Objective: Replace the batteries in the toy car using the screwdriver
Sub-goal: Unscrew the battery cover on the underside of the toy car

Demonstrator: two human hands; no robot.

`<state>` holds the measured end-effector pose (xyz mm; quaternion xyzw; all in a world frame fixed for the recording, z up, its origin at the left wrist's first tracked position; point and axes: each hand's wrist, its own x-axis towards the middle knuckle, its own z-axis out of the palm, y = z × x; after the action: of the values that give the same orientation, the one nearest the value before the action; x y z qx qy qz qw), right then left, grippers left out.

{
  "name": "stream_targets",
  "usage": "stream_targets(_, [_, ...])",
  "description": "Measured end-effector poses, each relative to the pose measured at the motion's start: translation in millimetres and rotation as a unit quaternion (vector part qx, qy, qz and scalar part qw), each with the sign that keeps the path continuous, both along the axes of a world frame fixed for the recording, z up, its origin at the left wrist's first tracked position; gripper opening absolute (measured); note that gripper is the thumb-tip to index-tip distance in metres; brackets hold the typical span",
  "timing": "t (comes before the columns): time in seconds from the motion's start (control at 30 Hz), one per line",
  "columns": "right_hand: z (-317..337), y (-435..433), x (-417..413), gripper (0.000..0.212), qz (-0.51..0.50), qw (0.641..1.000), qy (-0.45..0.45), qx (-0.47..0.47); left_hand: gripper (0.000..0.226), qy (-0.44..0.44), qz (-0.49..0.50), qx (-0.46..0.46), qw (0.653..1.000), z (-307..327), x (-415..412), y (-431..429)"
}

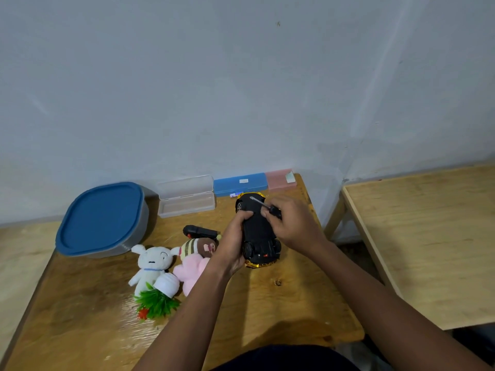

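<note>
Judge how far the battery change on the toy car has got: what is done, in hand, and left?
Done: the toy car is underside up, gripped by the left hand. In hand: the right hand holds the screwdriver, its tip at the car's far end. Left: no open compartment shows, so opening it, swapping batteries and closing remain. What may be a battery lies by the blue case.

Nothing can be read. The small white label (243,181) on the blue case (233,186) is blurred, and so is the print on the battery (235,194) beside it.
</note>
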<state>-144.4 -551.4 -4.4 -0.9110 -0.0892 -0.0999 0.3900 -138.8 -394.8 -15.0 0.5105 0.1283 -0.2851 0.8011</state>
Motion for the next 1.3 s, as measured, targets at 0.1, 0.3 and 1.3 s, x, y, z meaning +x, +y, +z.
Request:
stream_targets(0.1, [-19, -8, -6, 0.013, -0.062, 0.994, 0.045, 0.082, 0.040, 0.029, 0.004, 0.019, 0.999, -12, -1, 0])
stream_targets(0.3, [-91, -30, -48, 0.025, -0.197, 0.961, 0.191, 0.028, 0.031, 0.082, 0.010, 0.113, 0.990, -53, -16, 1])
stream_targets(1.3, [-145, -33, -76, 0.017, -0.300, 0.935, 0.176, -0.069, 0.031, 0.107, 0.037, 0.119, 0.986, -104, -34, 4])
